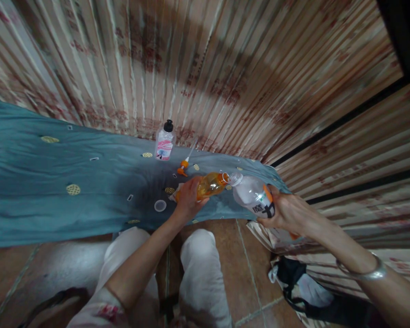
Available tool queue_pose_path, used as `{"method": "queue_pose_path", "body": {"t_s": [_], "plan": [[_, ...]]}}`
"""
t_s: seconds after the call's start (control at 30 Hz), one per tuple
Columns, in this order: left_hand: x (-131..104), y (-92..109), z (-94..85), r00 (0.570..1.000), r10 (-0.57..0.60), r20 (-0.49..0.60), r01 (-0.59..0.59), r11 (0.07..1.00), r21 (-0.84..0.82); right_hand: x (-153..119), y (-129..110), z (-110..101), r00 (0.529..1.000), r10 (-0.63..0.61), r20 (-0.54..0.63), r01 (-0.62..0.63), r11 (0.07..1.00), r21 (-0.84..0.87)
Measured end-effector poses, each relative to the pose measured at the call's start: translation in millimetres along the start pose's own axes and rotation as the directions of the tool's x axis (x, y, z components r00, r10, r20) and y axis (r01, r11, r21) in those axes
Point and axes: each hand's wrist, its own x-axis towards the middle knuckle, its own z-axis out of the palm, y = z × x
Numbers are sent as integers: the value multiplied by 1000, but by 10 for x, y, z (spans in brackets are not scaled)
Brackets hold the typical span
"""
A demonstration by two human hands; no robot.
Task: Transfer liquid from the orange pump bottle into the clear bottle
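Two bottles [212, 184] [248, 191]; partly behind hands [190, 199] [283, 208]

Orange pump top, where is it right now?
In the head view, the orange pump top lies on the teal cloth, right of the black-capped bottle and just beyond the left hand.

Translucent orange bottle [212, 185], uncapped, held aslant with neck to the right, its mouth right at that of a whitish clear bottle [250, 193] (contact unresolved), black-printed with orange patch, held tilted, neck to upper left.
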Motion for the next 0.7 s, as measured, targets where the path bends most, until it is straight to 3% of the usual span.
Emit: {"method": "queue_pose_path", "body": {"t_s": [0.7], "plan": [[6,11,1,997,64,-51,-64,998,-7,11,8,12,1000,7,13,-7,999,-38]]}}
